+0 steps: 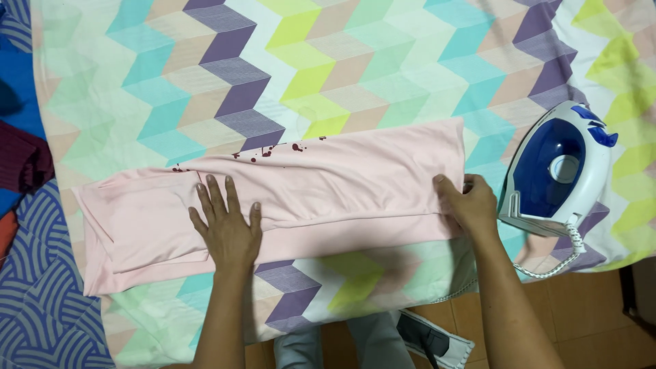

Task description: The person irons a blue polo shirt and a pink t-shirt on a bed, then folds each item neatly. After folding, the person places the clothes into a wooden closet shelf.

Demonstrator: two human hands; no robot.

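Near edge: tiled floor (581, 307), the person's grey-trousered knees (372, 345), both forearms reaching forward.

Left hand (227, 225) flat, palm down on the pink garment (328, 184), fingers (213, 195) spread and pressing the cloth. Right hand (470, 205) at the garment's right end, fingers curled over the edge, thumb on top, pinching the folded cloth there.

Garment: pale pink, thin knit, folded lengthwise into a long band lying left to right across the patterned sheet (355, 61). Layers show along the lower edge, one fold line running from under the left hand to the right hand. Left end wider, with an inner layer outlined through the cloth. Small dark red marks (263, 152) along the upper edge, partly tucked under. Surface mostly smooth, faint creases near the left hand.

Sheet: zigzag blocks in teal, lime, purple, beige.

Right, near the right hand but apart: blue-and-white steam iron (557, 171), standing on its heel, coiled cord (557, 263) trailing down.

Far left: blue wave-print cloth (41, 294), dark maroon fabric (24, 160).
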